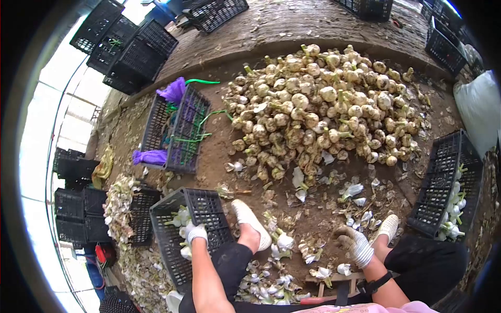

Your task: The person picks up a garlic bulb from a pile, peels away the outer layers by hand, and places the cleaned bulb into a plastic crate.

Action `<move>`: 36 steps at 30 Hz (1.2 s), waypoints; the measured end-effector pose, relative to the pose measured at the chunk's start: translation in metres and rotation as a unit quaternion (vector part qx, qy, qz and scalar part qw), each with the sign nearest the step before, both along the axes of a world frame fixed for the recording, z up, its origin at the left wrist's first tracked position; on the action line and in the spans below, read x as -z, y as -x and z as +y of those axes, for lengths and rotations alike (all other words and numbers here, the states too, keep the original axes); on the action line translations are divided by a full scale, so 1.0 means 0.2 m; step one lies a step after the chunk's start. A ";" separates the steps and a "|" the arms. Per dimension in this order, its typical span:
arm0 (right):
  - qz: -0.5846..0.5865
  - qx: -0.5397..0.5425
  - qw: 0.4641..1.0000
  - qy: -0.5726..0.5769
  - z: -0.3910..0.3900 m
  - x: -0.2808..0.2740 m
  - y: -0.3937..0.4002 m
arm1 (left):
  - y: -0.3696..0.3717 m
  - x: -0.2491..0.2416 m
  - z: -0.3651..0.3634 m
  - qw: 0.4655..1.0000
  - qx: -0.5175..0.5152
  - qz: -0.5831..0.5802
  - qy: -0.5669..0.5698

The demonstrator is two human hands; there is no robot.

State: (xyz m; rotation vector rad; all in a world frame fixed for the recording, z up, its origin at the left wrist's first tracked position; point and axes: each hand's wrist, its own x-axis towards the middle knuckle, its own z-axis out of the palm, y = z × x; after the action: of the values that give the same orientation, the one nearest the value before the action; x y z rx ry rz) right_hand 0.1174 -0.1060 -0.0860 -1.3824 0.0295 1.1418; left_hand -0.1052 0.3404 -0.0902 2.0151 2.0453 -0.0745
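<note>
My left hand [197, 233], in a white knit glove, reaches over the rim of a black plastic crate [211, 211] at my left knee. White garlic bulbs [182, 215] lie in that crate right by its fingers, which are mostly hidden. On the other side, my right hand [355, 245] wears a soiled glove and hovers above the ground beside my right shoe, its fingers loosely bent and apart with nothing between them. Peeled-back garlic heads [284, 241] and loose husks lie on the soil between my feet.
A large heap of dirty garlic [318, 104] is in front of me. Another crate [443, 182] with cleaned bulbs stands at right, near a white sack [479, 109]. A crate with purple mesh bags [151, 157] sits ahead left. Stacked black crates [133, 55] stand farther back.
</note>
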 end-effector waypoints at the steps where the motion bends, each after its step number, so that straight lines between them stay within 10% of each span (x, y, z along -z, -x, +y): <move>1: -0.019 -0.002 1.000 0.000 -0.01 0.01 0.00 | -0.02 0.01 -0.03 0.999 0.034 0.011 -0.013; 6: 0.014 -0.018 1.000 0.019 0.06 -0.02 0.00 | -0.27 -0.08 -0.10 0.978 0.205 -0.019 -0.034; 16: 0.003 -0.061 0.996 0.069 0.02 0.04 0.00 | -0.53 0.10 0.09 0.969 0.201 0.013 -0.145; 18: -0.093 -0.093 0.989 0.062 -0.01 0.06 -0.02 | -0.67 0.00 -0.02 0.916 0.228 -0.124 -0.306; 22: 0.002 -0.017 0.997 0.069 -0.08 0.10 0.00 | -1.08 0.10 -0.19 0.866 0.314 -0.329 -0.209; 36: 0.101 0.023 0.989 0.101 -0.12 0.10 -0.10 | -2.06 0.44 -0.16 0.913 0.404 0.064 -0.010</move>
State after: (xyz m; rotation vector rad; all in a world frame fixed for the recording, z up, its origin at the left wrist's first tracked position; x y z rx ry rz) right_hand 0.1374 -0.1306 -0.1056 -1.4312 0.3284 1.2625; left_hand 0.3059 0.3090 -0.1788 2.7815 1.1266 -0.3500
